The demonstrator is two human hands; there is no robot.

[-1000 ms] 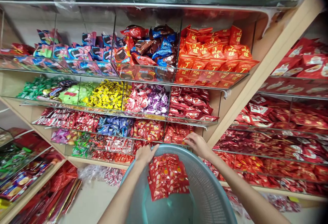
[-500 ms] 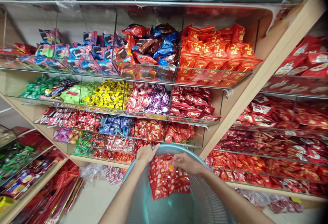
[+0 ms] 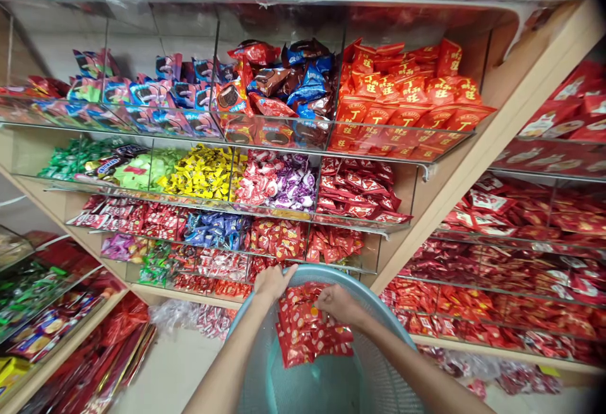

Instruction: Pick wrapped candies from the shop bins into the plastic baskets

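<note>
My left hand (image 3: 271, 283) is closed over the far left rim of a blue-green plastic basket (image 3: 395, 310), its thumb lying along the edge. My right hand (image 3: 338, 304) is in a fist at the upper right of some red snack packets (image 3: 303, 332) with round gold and pale prints, pinching them. These packets are at the far inner side of the basket; whether they rest against its wall or hang from my fingers, I cannot tell. Below them the greenish basket bottom shows.
Behind the basket rise shelves with clear dividers, holding yellow sweets (image 3: 203, 173), purple-wrapped sweets (image 3: 290, 182) and orange-red packets (image 3: 409, 101). A slanting wooden post (image 3: 454, 190) parts them from more red packets at right. Plastic bags (image 3: 175, 316) lie on the floor at left.
The view has shifted slightly, with the shelves sliding a little right. My right hand has moved very slightly on the packets; my left hand keeps its grip on the rim.
</note>
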